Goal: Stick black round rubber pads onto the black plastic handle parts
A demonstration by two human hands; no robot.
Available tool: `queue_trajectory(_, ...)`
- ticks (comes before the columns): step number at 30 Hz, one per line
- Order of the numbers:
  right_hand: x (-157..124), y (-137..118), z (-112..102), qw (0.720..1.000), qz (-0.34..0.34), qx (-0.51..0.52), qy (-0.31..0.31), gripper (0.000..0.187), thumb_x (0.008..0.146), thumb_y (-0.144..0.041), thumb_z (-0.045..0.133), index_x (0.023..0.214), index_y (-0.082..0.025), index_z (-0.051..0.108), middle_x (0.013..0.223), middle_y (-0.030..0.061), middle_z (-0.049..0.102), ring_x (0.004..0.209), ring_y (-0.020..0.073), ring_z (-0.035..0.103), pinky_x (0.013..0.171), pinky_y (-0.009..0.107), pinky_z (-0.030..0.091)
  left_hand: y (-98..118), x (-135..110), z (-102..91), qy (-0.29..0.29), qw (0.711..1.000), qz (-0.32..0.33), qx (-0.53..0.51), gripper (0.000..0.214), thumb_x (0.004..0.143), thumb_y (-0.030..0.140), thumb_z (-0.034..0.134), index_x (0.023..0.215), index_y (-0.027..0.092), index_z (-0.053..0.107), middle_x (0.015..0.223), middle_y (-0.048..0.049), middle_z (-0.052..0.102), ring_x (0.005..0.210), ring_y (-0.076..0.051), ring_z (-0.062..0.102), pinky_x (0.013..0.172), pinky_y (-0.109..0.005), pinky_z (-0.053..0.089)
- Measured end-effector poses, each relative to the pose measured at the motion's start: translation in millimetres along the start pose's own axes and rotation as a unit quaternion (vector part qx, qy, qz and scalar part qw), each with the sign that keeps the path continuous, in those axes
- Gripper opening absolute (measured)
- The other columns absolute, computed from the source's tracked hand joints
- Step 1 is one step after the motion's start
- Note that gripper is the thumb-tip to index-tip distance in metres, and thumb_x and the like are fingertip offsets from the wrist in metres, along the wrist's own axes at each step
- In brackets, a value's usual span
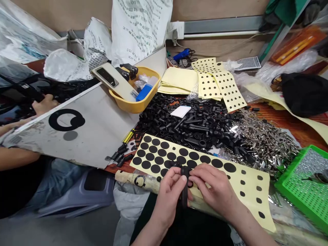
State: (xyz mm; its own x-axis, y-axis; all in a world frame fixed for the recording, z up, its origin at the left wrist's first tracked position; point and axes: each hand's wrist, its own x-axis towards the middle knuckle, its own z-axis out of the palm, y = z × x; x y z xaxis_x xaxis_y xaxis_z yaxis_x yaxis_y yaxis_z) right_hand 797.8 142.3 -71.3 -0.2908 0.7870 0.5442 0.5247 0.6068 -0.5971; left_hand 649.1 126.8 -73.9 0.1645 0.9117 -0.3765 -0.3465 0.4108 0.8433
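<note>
My left hand [170, 193] is closed around a black plastic part [185, 186], a long piece with a rounded upper end, held upright over the table's front edge. The fingers of my right hand [215, 188] are pinched together against that part's upper right side. Whatever lies between them is hidden. Under and behind both hands spreads a yellowish sticker sheet [249, 208] with black round pads and smaller black dots. Just beyond it is a heap of black plastic parts [197, 128].
Right of the heap lie loose metal pieces [266, 140] and a green basket [294, 191]. A yellow tub [128, 104] holds a white device [115, 82]. A grey-white divider panel [102, 136] stands at left, with a co-worker's hand [46, 104] beyond. More dotted sheets [217, 82] lie behind.
</note>
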Motion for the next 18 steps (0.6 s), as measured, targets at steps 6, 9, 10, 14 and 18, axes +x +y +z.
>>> queue_trajectory(6,0.4,-12.0,10.5,0.987,0.13,0.074,0.051,0.006,0.083,-0.014,0.063,0.08,-0.019,0.065,0.071,0.0015,0.067,0.059,0.012,0.062,0.054,0.021,0.054,-2.4,-0.4,1.6,0.02,0.996,0.062,0.06,0.016,0.084,0.033,0.06,0.087,0.019,0.053,0.069,0.0039,0.057,0.054,-0.009,0.053,0.047,-0.018,0.045)
queue_trajectory(9,1.1,-16.3,12.8,0.981,0.16,0.085,0.065,0.008,0.082,-0.015,0.062,0.076,-0.019,0.066,0.069,0.001,0.068,0.058,0.0113,0.061,0.053,0.021,0.053,-0.2,-2.2,3.7,0.042,0.991,0.082,0.094,0.011,0.085,0.028,0.06,0.086,0.019,0.054,0.07,0.0031,0.059,0.059,-0.008,0.054,0.055,-0.017,0.047)
queue_trajectory(10,1.1,-17.0,13.1,0.98,0.167,0.088,0.065,0.009,0.082,-0.015,0.062,0.076,-0.019,0.066,0.069,0.0013,0.068,0.058,0.0114,0.061,0.053,0.021,0.053,0.5,-2.7,4.3,0.046,0.99,0.083,0.103,0.01,0.085,0.027,0.06,0.086,0.019,0.055,0.07,0.0026,0.06,0.061,-0.009,0.055,0.056,-0.017,0.047)
queue_trajectory(14,-0.5,-16.8,13.0,0.977,0.18,0.097,0.055,0.012,0.084,-0.016,0.059,0.074,-0.019,0.066,0.068,0.0017,0.068,0.059,0.0122,0.06,0.053,0.023,0.051,0.8,-4.2,5.5,0.048,0.99,0.074,0.115,0.008,0.084,0.026,0.06,0.085,0.019,0.055,0.071,0.0016,0.062,0.062,-0.01,0.056,0.057,-0.018,0.047)
queue_trajectory(18,-2.7,-15.8,12.8,0.98,0.163,0.099,0.057,0.013,0.084,-0.014,0.057,0.074,-0.018,0.064,0.067,0.0016,0.066,0.058,0.0119,0.06,0.054,0.023,0.051,-1.4,-5.2,5.4,0.046,0.989,0.077,0.117,0.009,0.086,0.028,0.059,0.085,0.02,0.055,0.068,0.0025,0.059,0.061,-0.011,0.056,0.056,-0.019,0.045)
